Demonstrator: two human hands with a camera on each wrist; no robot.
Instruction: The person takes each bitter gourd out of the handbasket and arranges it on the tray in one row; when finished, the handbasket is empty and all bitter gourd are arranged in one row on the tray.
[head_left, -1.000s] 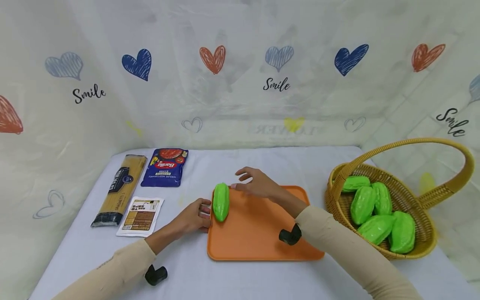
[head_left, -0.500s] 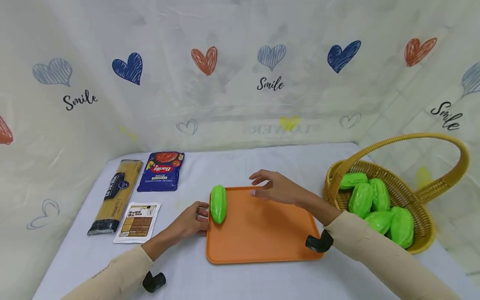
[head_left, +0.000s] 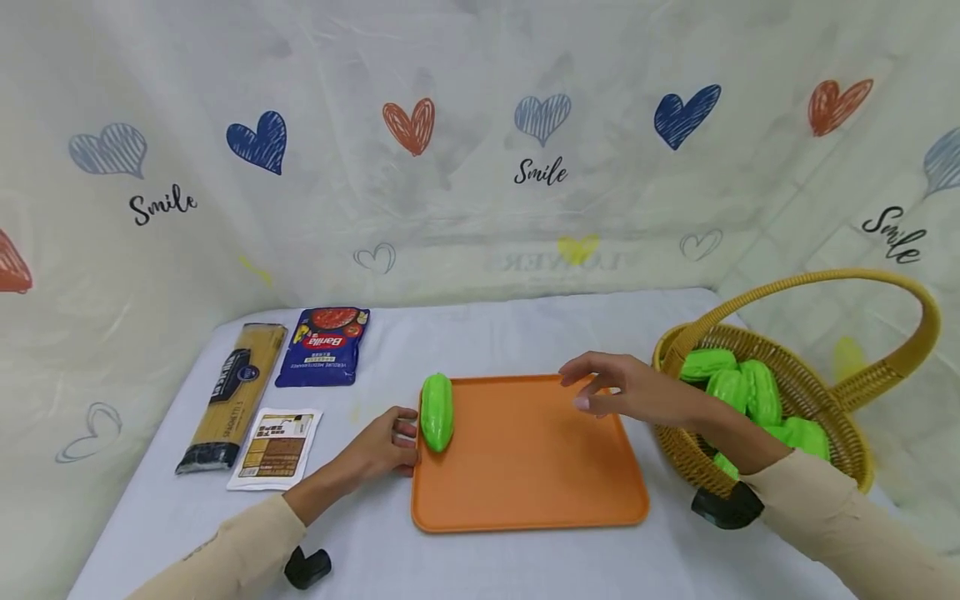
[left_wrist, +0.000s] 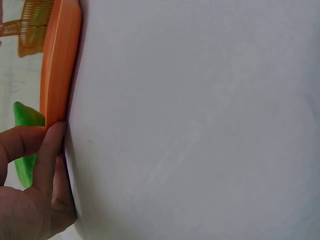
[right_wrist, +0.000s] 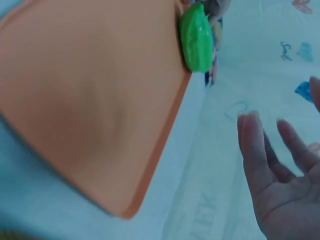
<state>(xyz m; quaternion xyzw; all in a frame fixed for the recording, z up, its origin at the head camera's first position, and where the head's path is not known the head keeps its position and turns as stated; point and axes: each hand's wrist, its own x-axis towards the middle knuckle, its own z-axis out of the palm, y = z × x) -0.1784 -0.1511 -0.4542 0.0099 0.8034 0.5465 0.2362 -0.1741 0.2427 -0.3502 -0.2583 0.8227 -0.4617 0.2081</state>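
Note:
An orange tray (head_left: 528, 467) lies on the white tablecloth. My left hand (head_left: 382, 442) is at its left edge, and in the left wrist view the thumb and fingers pinch the rim. Inside that same edge, toward the far corner, lies a green ridged star fruit (head_left: 437, 412). My right hand (head_left: 637, 387) hovers over the tray's far right corner, fingers loosely spread, holding nothing. More green star fruits (head_left: 762, 393) fill a wicker basket (head_left: 847, 433) at the right, partly hidden by my right forearm.
To the left lie a spaghetti pack (head_left: 236, 392), a blue Barilla pouch (head_left: 324, 346) and a white-and-brown sachet (head_left: 275, 450). The basket's tall arched handle (head_left: 813, 279) rises beside my right forearm. A patterned cloth wall (head_left: 472, 200) stands behind the table.
My right hand has moved right, away from the star fruit on the tray and toward the basket. My left hand stays at the tray's edge. The head view has shifted slightly.

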